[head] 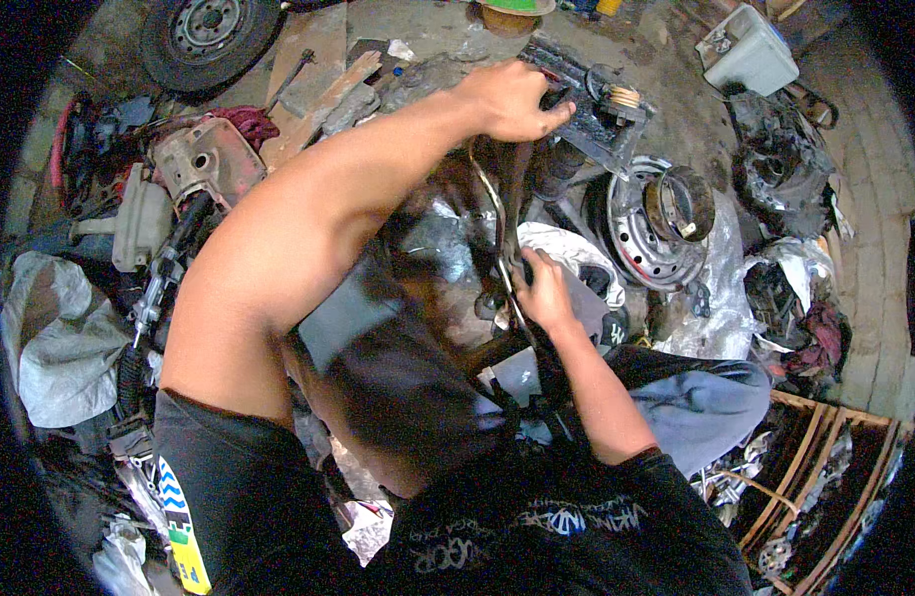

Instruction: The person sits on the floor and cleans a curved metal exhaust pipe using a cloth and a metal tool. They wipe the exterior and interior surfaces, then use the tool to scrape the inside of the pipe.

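A long, curved dark metal part with a bright edge runs upright between my knees. My right hand grips it around the middle, fingers curled over its right side. My left arm reaches across to the top, where my left hand is bent into a fist with the thumb stretched out. It lies over the upper end of the part, beside a dark metal assembly with a yellowish coil. Whatever lies under the left fingers is hidden. White cloth sits just beyond my right hand.
A steel wheel rim with a rusty ring lies to the right. At upper left rests a tyre on its wheel. Car parts, a plastic reservoir and a plastic sack crowd the left. A grey bin and wooden crate stand right.
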`<action>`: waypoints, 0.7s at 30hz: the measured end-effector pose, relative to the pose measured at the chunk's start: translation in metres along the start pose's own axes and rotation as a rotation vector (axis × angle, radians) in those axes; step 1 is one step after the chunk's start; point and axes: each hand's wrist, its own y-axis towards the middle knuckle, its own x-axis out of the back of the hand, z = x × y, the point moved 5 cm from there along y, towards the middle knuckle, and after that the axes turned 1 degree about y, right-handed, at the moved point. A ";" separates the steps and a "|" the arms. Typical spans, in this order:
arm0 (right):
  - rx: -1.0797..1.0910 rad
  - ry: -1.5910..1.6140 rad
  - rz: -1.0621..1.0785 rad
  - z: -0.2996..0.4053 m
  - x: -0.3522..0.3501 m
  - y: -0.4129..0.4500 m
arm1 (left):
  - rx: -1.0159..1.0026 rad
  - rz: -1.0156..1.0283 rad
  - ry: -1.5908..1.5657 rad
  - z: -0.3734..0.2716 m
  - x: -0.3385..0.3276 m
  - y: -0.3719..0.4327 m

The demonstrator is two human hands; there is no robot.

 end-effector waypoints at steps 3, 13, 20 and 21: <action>-0.078 -0.027 0.044 -0.001 0.008 -0.018 | 0.014 0.033 0.032 -0.003 0.002 -0.003; 0.116 0.197 -0.349 0.061 0.079 0.007 | 0.050 0.058 0.021 -0.007 0.007 -0.005; 0.344 -0.097 -0.310 0.107 0.053 0.077 | 0.014 0.048 0.038 -0.002 0.003 0.002; 0.326 -0.077 -0.312 0.101 0.048 0.073 | 0.014 0.051 0.028 0.000 0.002 0.000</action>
